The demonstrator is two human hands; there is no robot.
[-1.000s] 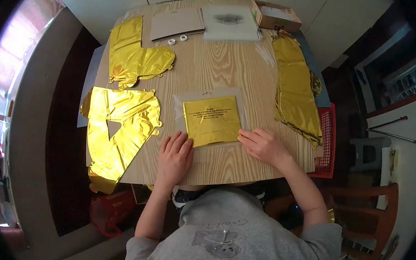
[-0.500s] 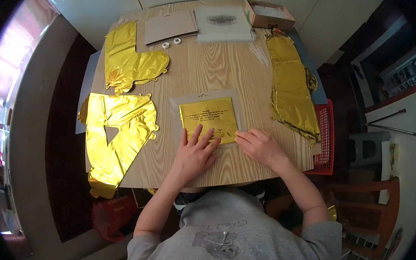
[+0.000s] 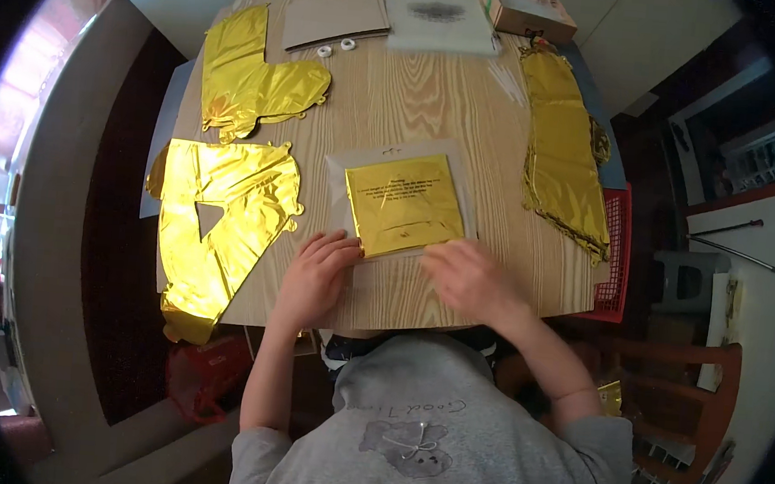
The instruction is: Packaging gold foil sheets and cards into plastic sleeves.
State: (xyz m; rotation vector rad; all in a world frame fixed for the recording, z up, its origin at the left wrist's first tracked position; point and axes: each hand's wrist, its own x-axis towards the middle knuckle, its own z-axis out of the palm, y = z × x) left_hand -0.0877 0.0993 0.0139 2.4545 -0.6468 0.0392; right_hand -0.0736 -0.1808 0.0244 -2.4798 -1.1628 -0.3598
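In front of me on the table lies a clear plastic bag (image 3: 337, 171) with a folded gold foil balloon (image 3: 405, 212) inside; printed text shows on its front. My left hand (image 3: 315, 274) is closed at the bag's lower left corner, fingers bent together over the edge. At the lower right edge of the bag is my right hand (image 3: 477, 284), its fingers smeared by motion. Whether it grips the edge does not show. To the left lie two flat gold foil balloons, an upper curved one (image 3: 238, 76) and a lower one with a triangular hole (image 3: 250, 197).
A stack of gold foil balloons (image 3: 560, 133) lies along the right side. Cardboard sheets (image 3: 337, 18), clear bags (image 3: 436, 32), a cardboard box (image 3: 528, 15), two white tape rolls (image 3: 336, 49) and thin white strips (image 3: 509, 81) are farther back. A red basket (image 3: 615, 251) stands beyond the right edge.
My left hand has slid off the foil to the bag's lower left corner, its fingers no longer spread. The right hand has shifted slightly along the lower edge. The whole view has tilted a little.
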